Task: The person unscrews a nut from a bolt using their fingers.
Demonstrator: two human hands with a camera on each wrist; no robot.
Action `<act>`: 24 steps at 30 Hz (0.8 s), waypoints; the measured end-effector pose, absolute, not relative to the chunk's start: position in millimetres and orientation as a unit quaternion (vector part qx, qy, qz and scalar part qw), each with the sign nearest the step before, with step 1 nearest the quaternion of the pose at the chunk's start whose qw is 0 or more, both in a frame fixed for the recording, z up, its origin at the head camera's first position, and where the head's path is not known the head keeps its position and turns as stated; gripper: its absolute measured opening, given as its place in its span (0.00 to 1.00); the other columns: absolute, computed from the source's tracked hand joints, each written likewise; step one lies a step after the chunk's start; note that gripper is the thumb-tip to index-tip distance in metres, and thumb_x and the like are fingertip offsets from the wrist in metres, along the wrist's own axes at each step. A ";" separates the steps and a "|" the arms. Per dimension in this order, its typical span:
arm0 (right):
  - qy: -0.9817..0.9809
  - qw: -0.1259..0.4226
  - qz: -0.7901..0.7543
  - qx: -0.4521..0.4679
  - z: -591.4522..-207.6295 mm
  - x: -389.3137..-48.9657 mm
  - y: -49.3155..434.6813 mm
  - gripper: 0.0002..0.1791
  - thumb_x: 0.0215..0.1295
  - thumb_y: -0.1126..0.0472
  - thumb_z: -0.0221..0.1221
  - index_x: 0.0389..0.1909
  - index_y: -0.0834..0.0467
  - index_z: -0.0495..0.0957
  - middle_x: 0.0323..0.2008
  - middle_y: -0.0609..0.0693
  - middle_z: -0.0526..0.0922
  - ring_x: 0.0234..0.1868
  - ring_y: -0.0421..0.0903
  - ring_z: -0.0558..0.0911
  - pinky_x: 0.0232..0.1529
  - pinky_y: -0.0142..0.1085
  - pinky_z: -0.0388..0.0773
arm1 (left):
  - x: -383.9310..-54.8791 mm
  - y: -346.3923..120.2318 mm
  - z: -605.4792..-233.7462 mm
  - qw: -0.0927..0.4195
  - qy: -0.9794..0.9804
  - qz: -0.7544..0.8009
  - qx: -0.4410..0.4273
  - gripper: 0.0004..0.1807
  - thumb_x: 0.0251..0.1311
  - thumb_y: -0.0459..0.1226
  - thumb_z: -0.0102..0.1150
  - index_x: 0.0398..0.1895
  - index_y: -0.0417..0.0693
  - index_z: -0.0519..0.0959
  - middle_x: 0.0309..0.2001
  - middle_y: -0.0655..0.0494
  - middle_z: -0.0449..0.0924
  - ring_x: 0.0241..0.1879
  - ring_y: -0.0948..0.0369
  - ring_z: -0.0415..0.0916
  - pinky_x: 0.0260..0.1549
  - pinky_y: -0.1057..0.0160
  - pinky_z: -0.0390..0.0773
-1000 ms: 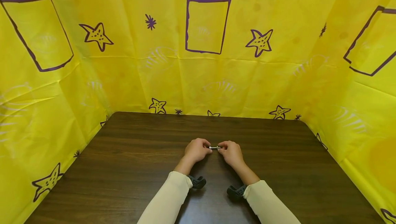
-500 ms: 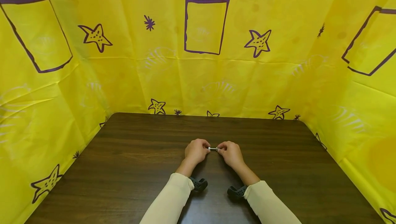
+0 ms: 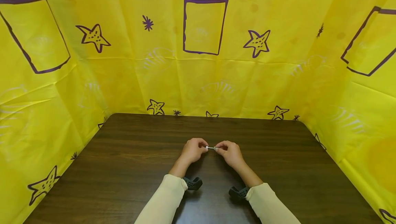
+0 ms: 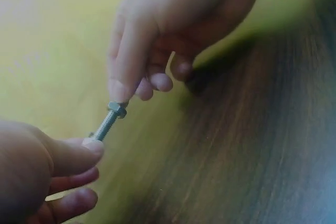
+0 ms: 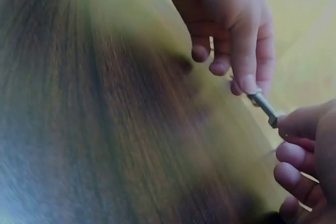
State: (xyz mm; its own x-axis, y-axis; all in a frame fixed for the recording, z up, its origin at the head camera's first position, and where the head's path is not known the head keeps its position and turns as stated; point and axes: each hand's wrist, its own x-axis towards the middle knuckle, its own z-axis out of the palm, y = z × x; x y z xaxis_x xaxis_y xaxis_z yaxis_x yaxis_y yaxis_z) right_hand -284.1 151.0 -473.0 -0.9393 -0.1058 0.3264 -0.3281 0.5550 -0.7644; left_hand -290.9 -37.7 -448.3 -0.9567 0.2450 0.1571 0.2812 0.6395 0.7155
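I judge that I am partway through working a nut (image 4: 117, 109) along a bolt (image 4: 105, 126): the nut sits around the threaded shank close to one end, with bare thread showing between it and my other fingertips. Both my hands are pinching. My left hand (image 3: 192, 151) grips the bolt's opposite end between thumb and fingers; my right hand (image 3: 231, 152) pinches at the nut end, though I cannot tell whether my fingertips are on the nut itself or just past it. The bolt spans the gap between them, near the lower middle of the head view, above the dark counter (image 3: 139, 155). The next move, I think, calls for holding one end steady while turning the other. I see no container in any view.
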 end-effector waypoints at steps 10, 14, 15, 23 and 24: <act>-0.863 0.136 0.469 0.130 -466.0 -284.6 151.4 0.03 0.58 0.68 0.66 0.34 0.61 0.84 0.24 0.45 0.80 0.26 0.41 0.76 0.28 0.34 0.72 | -290.3 -40.2 -445.0 0.039 -0.855 -0.490 -0.162 0.04 0.60 0.27 0.62 0.38 0.35 0.82 0.26 0.54 0.80 0.22 0.61 0.75 0.23 0.64 0.76; -0.866 0.134 0.465 0.124 -468.8 -283.3 151.4 0.04 0.57 0.68 0.67 0.33 0.61 0.85 0.24 0.45 0.80 0.25 0.40 0.76 0.27 0.34 0.72 | -290.0 -39.1 -446.5 0.041 -0.842 -0.515 -0.155 0.05 0.60 0.27 0.62 0.37 0.33 0.82 0.26 0.50 0.81 0.22 0.59 0.76 0.22 0.66 0.76; -0.867 0.134 0.464 0.125 -469.4 -282.7 151.1 0.04 0.57 0.67 0.67 0.33 0.61 0.85 0.24 0.45 0.81 0.25 0.40 0.76 0.27 0.34 0.72 | -289.9 -38.7 -446.4 0.044 -0.838 -0.522 -0.155 0.05 0.60 0.26 0.62 0.38 0.33 0.82 0.27 0.49 0.81 0.23 0.59 0.77 0.23 0.66 0.76; -0.860 0.120 0.481 0.123 -469.4 -281.5 146.7 0.03 0.57 0.66 0.68 0.32 0.59 0.86 0.27 0.45 0.84 0.28 0.42 0.78 0.29 0.34 0.74 | -288.4 -34.9 -441.1 0.045 -0.812 -0.563 -0.147 0.07 0.61 0.28 0.62 0.41 0.32 0.82 0.29 0.49 0.82 0.27 0.60 0.79 0.28 0.62 0.80; -0.859 0.120 0.481 0.123 -469.1 -281.4 146.1 0.03 0.57 0.65 0.68 0.32 0.59 0.85 0.27 0.46 0.84 0.28 0.42 0.78 0.29 0.34 0.74 | -288.1 -34.5 -440.6 0.044 -0.809 -0.567 -0.146 0.08 0.61 0.28 0.62 0.41 0.32 0.81 0.30 0.49 0.82 0.27 0.60 0.79 0.29 0.60 0.80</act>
